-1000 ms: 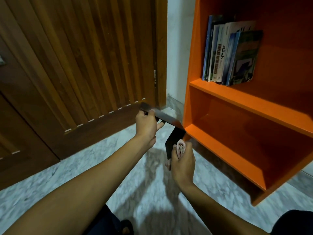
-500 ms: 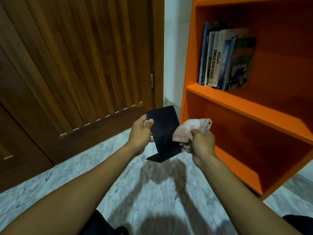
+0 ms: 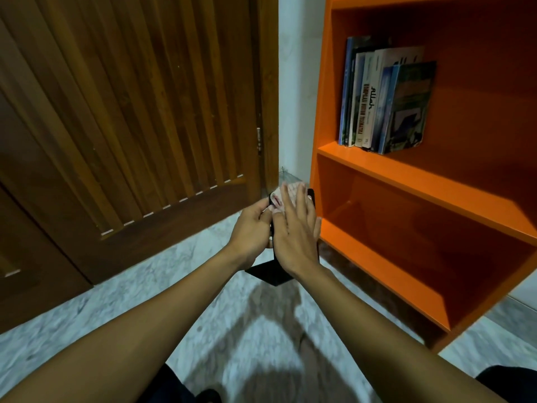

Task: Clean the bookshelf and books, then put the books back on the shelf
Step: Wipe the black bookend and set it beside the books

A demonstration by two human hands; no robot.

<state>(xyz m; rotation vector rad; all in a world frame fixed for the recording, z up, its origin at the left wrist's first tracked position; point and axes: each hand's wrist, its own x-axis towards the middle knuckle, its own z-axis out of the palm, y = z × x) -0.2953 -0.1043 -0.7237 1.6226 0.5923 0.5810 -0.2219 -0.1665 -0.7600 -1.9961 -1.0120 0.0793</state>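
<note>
Bookend (image 3: 268, 275), black, L-shaped, held upright above the floor (image 3: 180, 289) beside the orange bookshelf (image 3: 406, 181). Left hand (image 3: 251, 228) grips its left edge with curled fingers; right hand (image 3: 293, 237), fingers straight, presses a pale cloth (image 3: 280, 196) against its face. Books (image 3: 383, 100) stand on the upper shelf.

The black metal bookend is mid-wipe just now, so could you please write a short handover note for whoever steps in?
Left hand grips the black L-shaped metal bookend by its left edge, held above the marble floor.
Right hand presses the pale crumpled cloth flat against the bookend's upright plate.
A row of books stands on the upper shelf of the orange wooden bookshelf; the lower compartment holds nothing visible.
Done: those books are shelved.
Left: finish wiping the bookend, then probably set it beside the books.
</note>
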